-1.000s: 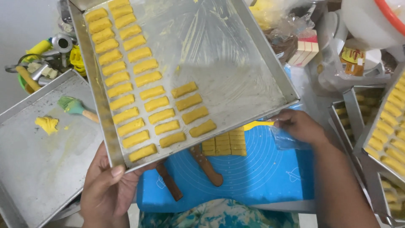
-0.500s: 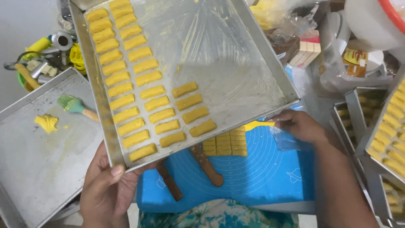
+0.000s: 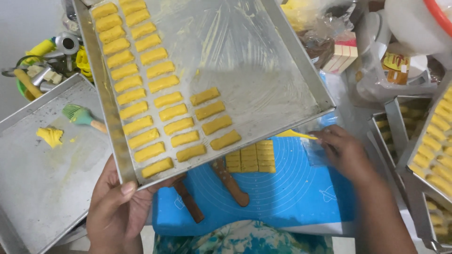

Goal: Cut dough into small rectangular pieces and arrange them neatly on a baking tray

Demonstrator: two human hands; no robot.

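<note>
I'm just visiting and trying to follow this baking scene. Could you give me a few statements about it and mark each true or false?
1. The left hand grips the near corner of the baking tray that holds yellow dough pieces. True.
2. That tray is completely full. False: its right half is bare.
3. A green-bristled brush lies on the grey tray at the left. True.
4. The mat under the cut dough is red. False: it is blue.
5. The right hand rests on the brush. False: it is at the blue mat, its fingers by a thin yellow tool.
</note>
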